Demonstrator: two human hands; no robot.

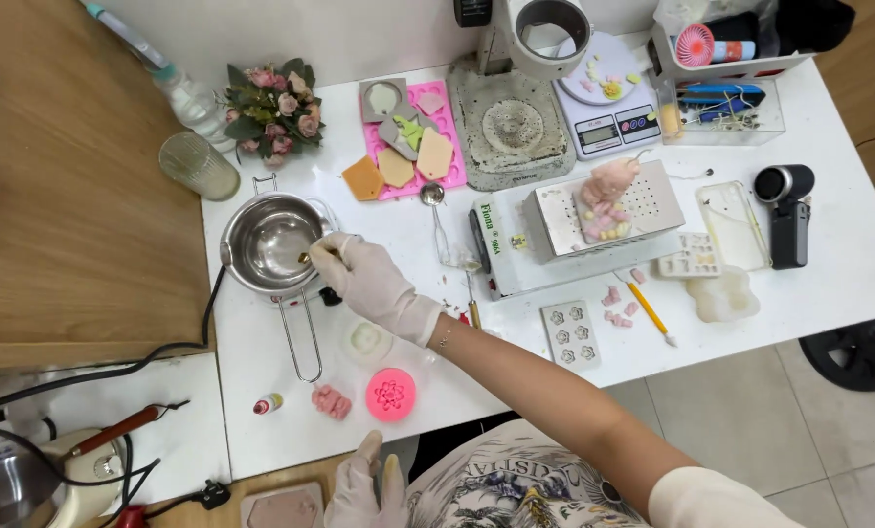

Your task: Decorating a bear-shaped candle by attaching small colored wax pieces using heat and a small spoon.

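The right hand (374,284), in a pale glove, reaches across the white worktop (829,264) to the steel melting pot (269,244). Its fingers are curled nearly closed, pinching a small brownish bit (303,258) over the pot's right rim; what the bit is cannot be made out. The pot stands near the worktop's left edge, its wire handle (305,337) pointing toward the front edge.

The left hand (364,489), also gloved, sits low at the front edge, fingers loosely straight and part open; whether it holds anything cannot be told.

Just beside the right wrist lies a pale round mould (369,340). Nearer the front edge sit a pink round flower mould (390,394), a small pink cast piece (331,401) and a tiny dropper bottle (267,403).

Toward the back edge, behind the pot, a pink mould tray (452,147) carries flat hexagonal pieces, with a small bouquet of artificial flowers (271,108) at the back left corner and a ribbed glass (198,166) just off the worktop's left edge. A metal spoon (437,220) lies right of the hand.

At the middle stands a perforated metal box (608,215) with a pink figure (608,191) on top; behind it are a grey stand base (506,127) and a digital scale (608,108). A flat flower mould (569,334) and a yellow pencil (650,313) lie near the front edge. A black handheld device (787,210) rests near the right edge.
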